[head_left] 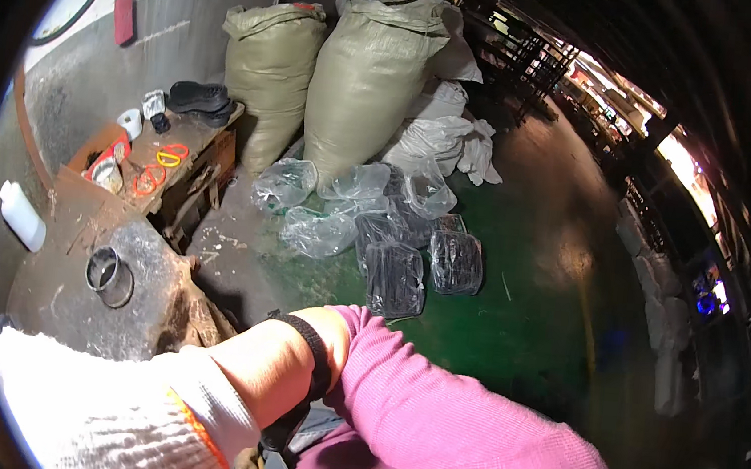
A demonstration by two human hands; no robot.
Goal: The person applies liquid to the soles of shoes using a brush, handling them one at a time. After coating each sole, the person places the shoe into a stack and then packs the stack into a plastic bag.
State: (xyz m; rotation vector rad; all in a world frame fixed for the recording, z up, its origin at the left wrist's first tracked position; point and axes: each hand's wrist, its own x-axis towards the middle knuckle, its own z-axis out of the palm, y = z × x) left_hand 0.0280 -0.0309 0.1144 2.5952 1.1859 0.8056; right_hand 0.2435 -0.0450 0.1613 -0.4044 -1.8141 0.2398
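Observation:
From the lower right, my right arm in a pink sleeve point(465, 430) crosses in front of me to the left. A black band point(316, 354) circles its bare wrist. My right hand point(101, 407) wears a white knitted glove with an orange-edged cuff and is washed out by bright light. Its fingers are hidden or run out at the lower left edge, so what it may hold does not show. Just beyond it, a short metal ring or pipe piece point(109, 277) stands on a worn grey worktop point(57, 296). My left hand is out of view.
A white bottle point(22, 217) stands at the left. Orange-handled scissors point(149, 181), a yellow-handled tool point(169, 157) and a black shoe point(199, 101) lie on a small bench. Large sacks point(376, 78) lean behind. Plastic-wrapped black bundles point(395, 279) and clear bags point(318, 232) lie on the green floor point(520, 319).

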